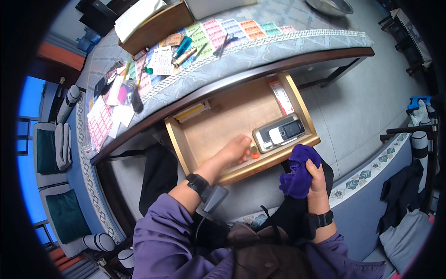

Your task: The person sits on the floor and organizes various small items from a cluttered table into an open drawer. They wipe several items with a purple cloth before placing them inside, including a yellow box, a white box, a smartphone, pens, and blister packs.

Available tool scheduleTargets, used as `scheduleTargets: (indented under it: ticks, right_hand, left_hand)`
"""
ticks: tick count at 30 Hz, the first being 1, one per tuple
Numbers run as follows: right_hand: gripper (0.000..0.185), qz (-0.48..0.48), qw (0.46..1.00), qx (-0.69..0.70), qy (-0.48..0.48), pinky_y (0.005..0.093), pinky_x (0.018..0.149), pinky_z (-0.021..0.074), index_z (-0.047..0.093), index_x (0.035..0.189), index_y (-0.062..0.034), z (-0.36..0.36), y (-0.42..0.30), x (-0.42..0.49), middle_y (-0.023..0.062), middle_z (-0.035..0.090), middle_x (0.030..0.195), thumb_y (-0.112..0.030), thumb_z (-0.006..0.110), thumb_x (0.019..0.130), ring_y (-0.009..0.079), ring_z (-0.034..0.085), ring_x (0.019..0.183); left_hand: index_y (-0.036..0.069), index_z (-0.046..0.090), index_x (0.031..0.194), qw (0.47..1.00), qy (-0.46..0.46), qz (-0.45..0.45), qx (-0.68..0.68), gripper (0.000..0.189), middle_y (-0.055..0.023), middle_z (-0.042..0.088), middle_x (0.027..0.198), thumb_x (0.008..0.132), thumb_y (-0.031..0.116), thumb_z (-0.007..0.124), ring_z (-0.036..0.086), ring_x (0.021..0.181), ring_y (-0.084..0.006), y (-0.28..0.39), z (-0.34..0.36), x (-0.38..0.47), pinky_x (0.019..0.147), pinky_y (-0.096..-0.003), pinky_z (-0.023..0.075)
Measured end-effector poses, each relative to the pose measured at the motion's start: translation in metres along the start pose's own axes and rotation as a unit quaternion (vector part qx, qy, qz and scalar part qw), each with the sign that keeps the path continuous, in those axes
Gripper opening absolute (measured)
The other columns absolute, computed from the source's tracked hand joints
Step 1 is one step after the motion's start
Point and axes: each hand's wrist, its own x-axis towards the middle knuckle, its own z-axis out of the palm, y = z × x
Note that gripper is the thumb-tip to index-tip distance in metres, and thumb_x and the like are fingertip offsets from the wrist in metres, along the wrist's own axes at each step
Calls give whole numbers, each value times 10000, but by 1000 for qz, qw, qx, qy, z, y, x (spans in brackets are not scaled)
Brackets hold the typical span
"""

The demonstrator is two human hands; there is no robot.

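My left hand (237,150) reaches into a pulled-out wooden drawer (223,104), its fingers curled. Right by the fingertips, near the drawer's front wall, is a small orange and gold-coloured object (255,152). Whether the fingers grip it or only touch it, I cannot tell. Bunched in my right hand (316,178) is a purple cloth (299,171), held just outside the drawer's front right corner. Inside the drawer, a shallow case (259,144) holds a keypad mobile phone (292,129) and a white item (276,136) beside it.
A white and red box (281,98) lies along the drawer's right wall, a yellow and white box (191,111) at the left. Above, the cloth-covered table (209,73) carries papers (162,61), a teal-handled tool (183,47) and a wooden box (156,29). Padded seating (366,174) flanks me.
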Motion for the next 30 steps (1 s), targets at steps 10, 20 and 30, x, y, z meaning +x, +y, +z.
scheduleTargets:
  ticks: [10,20,30]
  right_hand:
    - [403,2,999,28,-42,354,838,539,536,1223,3,-3,7,8,109,637,1089,-163,625,867,222,635,956]
    - [440,32,998,19,-49,360,799,551,540,1185,64,15,5,9,165,645,1036,-155,659,822,252,649,909]
    - [459,63,996,26,-58,349,810,550,540,1160,77,16,8,17,167,648,1014,-168,691,803,242,655,903]
  left_hand:
    - [36,611,1027,907,255,330,58,174,15,580,764,939,182,579,510,628,-56,54,-61,-42,552,-210,426]
    - [42,676,916,649,564,330,390,135,-167,596,949,816,129,646,546,983,-350,154,-181,-15,871,-428,452]
    - [37,683,855,661,556,308,397,218,-163,638,835,843,251,645,595,810,-341,167,-188,8,739,-443,469]
